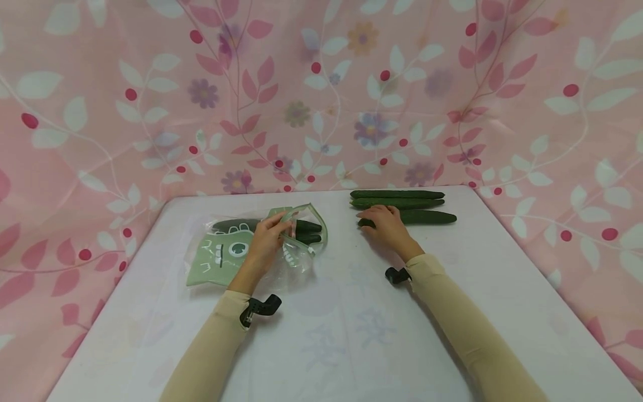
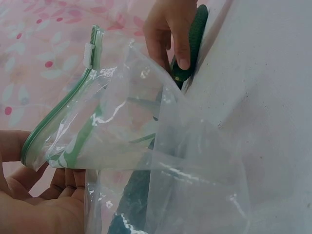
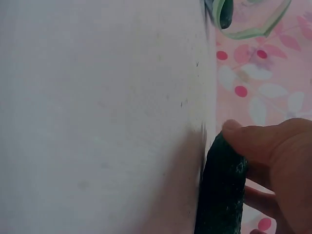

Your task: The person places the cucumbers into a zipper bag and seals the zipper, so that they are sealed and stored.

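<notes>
My left hand [image 1: 265,241] pinches the zip edge of a clear zip bag [image 1: 216,268] printed with a green monster face; its mouth stands open toward the right. Inside the bag lie dark green cucumbers [image 1: 307,226], their ends showing near the opening. To the right, my right hand [image 1: 390,228] grips the left end of a cucumber [image 1: 429,216] that lies on the table. The right wrist view shows thumb and fingers around the end of this cucumber [image 3: 222,195]. In the left wrist view, the green zip strip [image 2: 58,109] with its white slider [image 2: 88,56] arches above the left fingers.
Two more cucumbers [image 1: 397,194] lie side by side just behind the gripped one, near the far edge of the white table [image 1: 351,346]. A pink floral cloth [image 1: 321,111] hangs behind and at both sides. Black camera mounts [image 1: 263,306] sit at the wrists.
</notes>
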`<state>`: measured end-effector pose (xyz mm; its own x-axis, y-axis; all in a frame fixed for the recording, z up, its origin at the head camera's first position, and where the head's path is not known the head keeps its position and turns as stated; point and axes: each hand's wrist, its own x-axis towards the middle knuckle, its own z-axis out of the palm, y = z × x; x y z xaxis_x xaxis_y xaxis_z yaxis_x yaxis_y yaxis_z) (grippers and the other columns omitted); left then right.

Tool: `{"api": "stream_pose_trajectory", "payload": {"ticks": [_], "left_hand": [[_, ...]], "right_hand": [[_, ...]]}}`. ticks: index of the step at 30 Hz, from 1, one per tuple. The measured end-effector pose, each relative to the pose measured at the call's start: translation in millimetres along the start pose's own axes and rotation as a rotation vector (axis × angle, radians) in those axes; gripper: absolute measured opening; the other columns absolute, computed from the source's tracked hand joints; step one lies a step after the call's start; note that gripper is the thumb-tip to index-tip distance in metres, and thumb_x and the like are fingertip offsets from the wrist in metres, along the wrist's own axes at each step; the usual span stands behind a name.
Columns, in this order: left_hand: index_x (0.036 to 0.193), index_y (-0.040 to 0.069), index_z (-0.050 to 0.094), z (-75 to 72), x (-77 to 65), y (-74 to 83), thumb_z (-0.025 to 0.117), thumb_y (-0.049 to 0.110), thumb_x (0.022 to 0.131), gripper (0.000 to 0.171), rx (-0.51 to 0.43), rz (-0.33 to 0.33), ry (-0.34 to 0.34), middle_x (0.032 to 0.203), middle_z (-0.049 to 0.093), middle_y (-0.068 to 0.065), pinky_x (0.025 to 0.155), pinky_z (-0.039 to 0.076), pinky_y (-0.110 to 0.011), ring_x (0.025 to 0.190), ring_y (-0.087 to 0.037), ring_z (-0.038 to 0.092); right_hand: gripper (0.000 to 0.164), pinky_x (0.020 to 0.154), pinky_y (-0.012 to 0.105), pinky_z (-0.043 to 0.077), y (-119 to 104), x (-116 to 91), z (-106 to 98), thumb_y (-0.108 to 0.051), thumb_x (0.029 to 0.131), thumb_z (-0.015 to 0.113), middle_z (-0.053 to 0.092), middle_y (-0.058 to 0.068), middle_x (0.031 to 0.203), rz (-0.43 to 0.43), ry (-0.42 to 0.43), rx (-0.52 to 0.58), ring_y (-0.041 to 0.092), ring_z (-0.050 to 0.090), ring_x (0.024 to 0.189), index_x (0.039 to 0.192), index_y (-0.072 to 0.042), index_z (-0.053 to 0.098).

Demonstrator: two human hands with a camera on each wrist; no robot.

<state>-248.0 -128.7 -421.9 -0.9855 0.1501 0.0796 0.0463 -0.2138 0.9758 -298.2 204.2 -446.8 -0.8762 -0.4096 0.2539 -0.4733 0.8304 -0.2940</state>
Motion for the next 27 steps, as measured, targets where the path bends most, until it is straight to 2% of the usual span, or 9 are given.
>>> {"api": "stream_pose_trajectory", "payload": {"ticks": [3, 6, 11, 17, 21, 27], "left_hand": [[0.140, -0.007, 0.060, 0.7, 0.3, 0.0, 0.055, 0.010, 0.109, 0.035, 0.000, 0.001, -0.005, 0.092, 0.064, -0.008, 0.063, 0.041, -0.024, 0.078, -0.018, 0.060], [0.139, -0.005, 0.061, 1.5, 0.2, 0.2, 0.056, 0.010, 0.109, 0.034, -0.008, -0.003, 0.000, 0.092, 0.065, -0.009, 0.062, 0.040, -0.024, 0.078, -0.019, 0.060], [0.138, -0.005, 0.062, 1.0, 1.0, 0.7, 0.057, 0.010, 0.108, 0.034, -0.008, -0.004, 0.008, 0.091, 0.066, -0.009, 0.060, 0.037, -0.023, 0.077, -0.018, 0.061], [0.140, -0.005, 0.060, 1.5, 1.4, 0.7, 0.056, 0.011, 0.109, 0.035, -0.013, -0.021, 0.018, 0.091, 0.066, -0.006, 0.062, 0.040, -0.023, 0.076, -0.016, 0.061], [0.140, -0.005, 0.060, 1.5, 1.4, 0.8, 0.057, 0.010, 0.109, 0.035, -0.018, -0.022, 0.024, 0.091, 0.066, -0.006, 0.062, 0.043, -0.023, 0.077, -0.017, 0.061], [0.139, -0.005, 0.061, 0.4, 0.3, 0.5, 0.056, 0.011, 0.109, 0.034, 0.000, -0.019, 0.029, 0.092, 0.066, -0.007, 0.060, 0.040, -0.023, 0.077, -0.017, 0.060]], "right_hand": [[0.037, 0.112, 0.064, 0.025, 2, 6, 0, -0.011, 0.094, 0.079, 0.069, 0.010, 0.130, -0.023, -0.029, -0.018, 0.032, 0.056, 0.127, 0.130, -0.009, 0.074], [0.030, 0.107, 0.059, 0.036, 5, 10, 0, -0.004, 0.093, 0.077, 0.073, 0.011, 0.121, -0.064, -0.023, 0.004, 0.033, 0.063, 0.114, 0.124, -0.005, 0.077], [0.026, 0.099, 0.058, 0.040, 8, 12, 1, 0.001, 0.096, 0.073, 0.075, 0.009, 0.109, -0.118, -0.034, -0.015, 0.033, 0.062, 0.100, 0.120, -0.007, 0.079], [0.028, 0.097, 0.057, 0.039, 9, 10, 1, -0.004, 0.095, 0.075, 0.074, 0.007, 0.116, -0.118, -0.024, -0.056, 0.032, 0.061, 0.105, 0.123, -0.008, 0.078], [0.038, 0.100, 0.059, 0.039, 10, 7, -5, -0.008, 0.093, 0.079, 0.072, 0.011, 0.124, -0.097, -0.031, -0.036, 0.034, 0.060, 0.115, 0.131, -0.006, 0.073], [0.042, 0.105, 0.063, 0.037, 29, -5, -19, -0.004, 0.093, 0.078, 0.069, 0.015, 0.130, -0.070, -0.034, -0.030, 0.038, 0.057, 0.125, 0.134, -0.003, 0.070]]}}
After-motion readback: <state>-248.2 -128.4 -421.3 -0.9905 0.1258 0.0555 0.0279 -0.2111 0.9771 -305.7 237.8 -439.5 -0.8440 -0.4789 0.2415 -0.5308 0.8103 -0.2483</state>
